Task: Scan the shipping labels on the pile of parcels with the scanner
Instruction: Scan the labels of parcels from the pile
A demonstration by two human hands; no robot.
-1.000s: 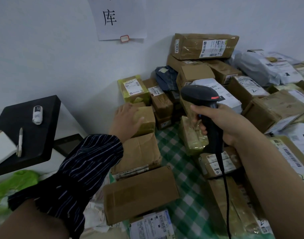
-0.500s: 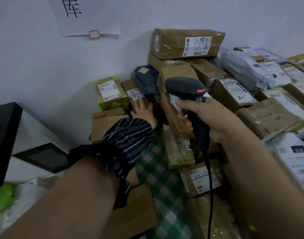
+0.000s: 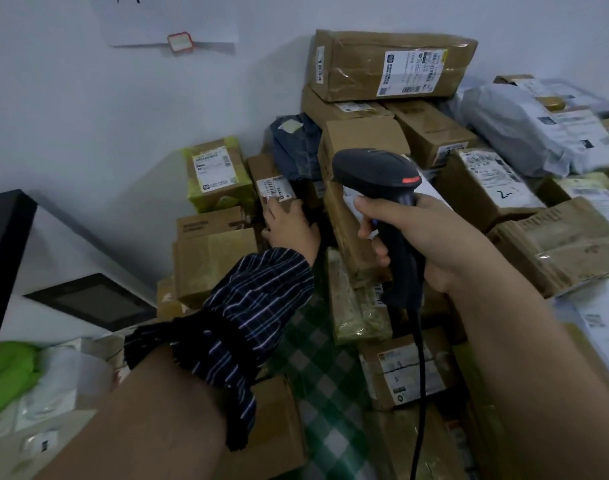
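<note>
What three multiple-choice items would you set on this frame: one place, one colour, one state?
1. Where does the long brown parcel with the side sticker lie?
A. on the checked cloth
B. on top of other boxes by the wall
C. on the black stand

2. What colour is the mark on the head of the scanner?
A. green
B. blue
C. red

3. What is the right hand doing?
A. gripping the scanner's handle
B. hanging open
C. pressing flat on a parcel

Key:
1 B: it lies highest, on boxes stacked against the wall.
2 C: a red strip shows at the front edge of the head.
3 A: its fingers curl round the black handle.
</note>
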